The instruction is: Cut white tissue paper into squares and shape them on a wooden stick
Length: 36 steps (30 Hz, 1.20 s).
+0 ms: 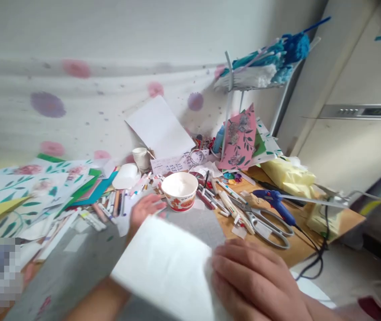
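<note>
A white sheet of paper (167, 263) lies tilted over a grey mat (76, 267) in front of me. My right hand (254, 281) rests on the sheet's right edge, fingers curled together and pressing it. My left hand (145, 209) lies behind the sheet's far corner, fingers stretched out flat on the table near a white bowl with a red pattern (180, 191). Much of the left hand is hidden by the sheet.
Scissors (264, 223) and a blue glue gun (274, 203) lie to the right on the wooden table. Several markers (217, 196), a paper cup (141, 158), floral papers (26, 191), a pink card (240, 138) and a wire rack (244, 80) crowd the back.
</note>
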Motion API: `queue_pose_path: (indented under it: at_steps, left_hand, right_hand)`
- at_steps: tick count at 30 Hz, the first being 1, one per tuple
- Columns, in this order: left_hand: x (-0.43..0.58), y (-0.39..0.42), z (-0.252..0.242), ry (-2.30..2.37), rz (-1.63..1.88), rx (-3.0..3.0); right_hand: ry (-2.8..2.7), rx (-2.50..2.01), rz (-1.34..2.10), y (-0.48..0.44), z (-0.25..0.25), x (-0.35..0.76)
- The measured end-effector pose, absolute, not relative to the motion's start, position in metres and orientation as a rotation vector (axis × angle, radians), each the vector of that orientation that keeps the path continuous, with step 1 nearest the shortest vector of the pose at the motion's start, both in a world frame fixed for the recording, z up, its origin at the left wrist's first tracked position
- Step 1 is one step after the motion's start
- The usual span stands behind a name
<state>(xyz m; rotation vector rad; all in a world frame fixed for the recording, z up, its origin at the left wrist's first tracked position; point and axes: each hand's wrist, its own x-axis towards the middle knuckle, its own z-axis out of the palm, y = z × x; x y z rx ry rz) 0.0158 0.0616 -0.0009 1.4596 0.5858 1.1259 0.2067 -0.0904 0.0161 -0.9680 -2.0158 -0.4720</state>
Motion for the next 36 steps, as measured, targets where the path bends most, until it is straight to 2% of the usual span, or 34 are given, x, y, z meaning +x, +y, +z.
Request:
queue_pose_path:
  at_steps: [7,9,13,16,20,27,36]
  left_hand:
    - [0.017,0.073,-0.004,0.382,0.718,1.332]
    - [0.013,0.071,-0.002,0.343,0.613,1.337]
    - [0.011,0.062,0.0,0.254,0.528,1.317]
    - [0.019,0.053,-0.001,0.266,0.644,1.099]
    - [0.03,0.044,-0.001,0.409,0.911,0.749]
    - [0.034,0.046,0.008,0.621,1.094,0.481]
    - [0.028,0.054,0.006,0.688,1.024,0.53]
  right_hand:
    - [-2.021,-0.781,-0.485,-0.064,0.011,0.199]
    - [-1.894,-0.832,-0.231,-0.055,0.013,0.195]
    - [-1.062,-1.118,0.745,-0.034,0.007,0.178]
    - [-0.808,-1.136,0.966,-0.016,-0.005,0.167]
    - [-0.727,-1.116,1.047,-0.003,-0.019,0.158]
    - [-0.887,-1.091,1.099,0.0,-0.025,0.145]
    - [-1.141,-1.363,0.939,0.003,-0.012,0.167]
